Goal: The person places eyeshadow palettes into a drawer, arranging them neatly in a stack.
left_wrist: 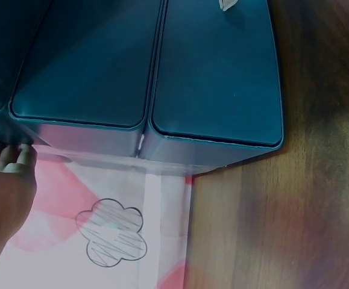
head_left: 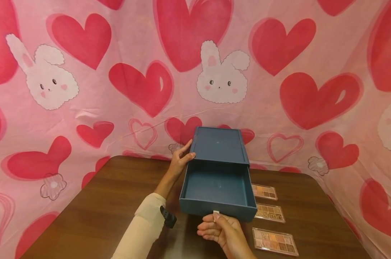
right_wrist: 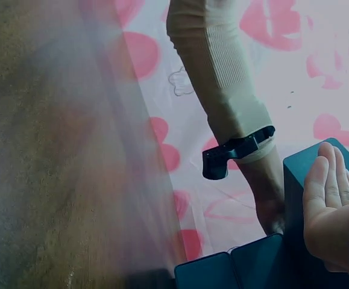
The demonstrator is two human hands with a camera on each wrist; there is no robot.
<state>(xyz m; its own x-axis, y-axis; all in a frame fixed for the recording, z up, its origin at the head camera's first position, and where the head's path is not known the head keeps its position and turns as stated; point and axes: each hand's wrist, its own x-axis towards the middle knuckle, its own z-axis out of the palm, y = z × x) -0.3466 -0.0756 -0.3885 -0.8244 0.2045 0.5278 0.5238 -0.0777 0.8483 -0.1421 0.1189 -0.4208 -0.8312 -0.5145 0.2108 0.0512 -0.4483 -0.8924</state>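
A dark blue drawer unit (head_left: 218, 144) stands on the wooden table with its top drawer (head_left: 218, 187) pulled out toward me; the drawer's bare floor shows. Lower drawer fronts (left_wrist: 216, 78) appear closed in the left wrist view. My left hand (head_left: 179, 162) rests against the unit's upper left edge, thumb on the top rim and fingers along the side. Below the drawer front, my right hand (head_left: 226, 230) pinches a small pale pull tab (head_left: 216, 213) between thumb and index finger. Its other fingers extend loosely to the left, as the right wrist view also shows.
Three eyeshadow palettes lie in a column right of the unit: a far one (head_left: 266, 192), a middle one (head_left: 270, 213) partly behind the drawer, and a near one (head_left: 274, 241). A pink heart-and-bunny cloth (head_left: 143, 136) hangs behind the table (head_left: 124, 190).
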